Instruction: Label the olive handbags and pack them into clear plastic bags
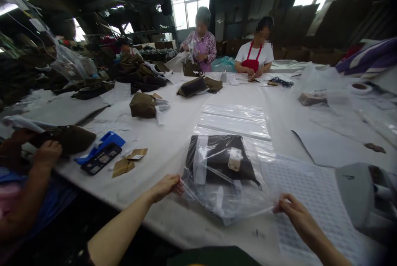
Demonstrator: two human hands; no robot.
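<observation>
A dark bag (217,158) lies inside a clear plastic bag (201,202) on the white table (155,150). A pale tag (235,159) and a white strip show on the dark bag. My left hand (169,185) pinches the left edge of the plastic. On the other side, my right hand (288,204) has its fingers closed on the plastic's right corner. Beyond the dark bag, flat clear plastic sleeves (232,119) lie on the table. Printed sheets (307,200) of labels are partly under my right hand.
A grey machine (359,191) stands at the right. At the left, a person's hands (48,154) hold a brown bag near a phone (101,158) and brown cards (128,162). Two people work across the table, near several brown bags (143,105).
</observation>
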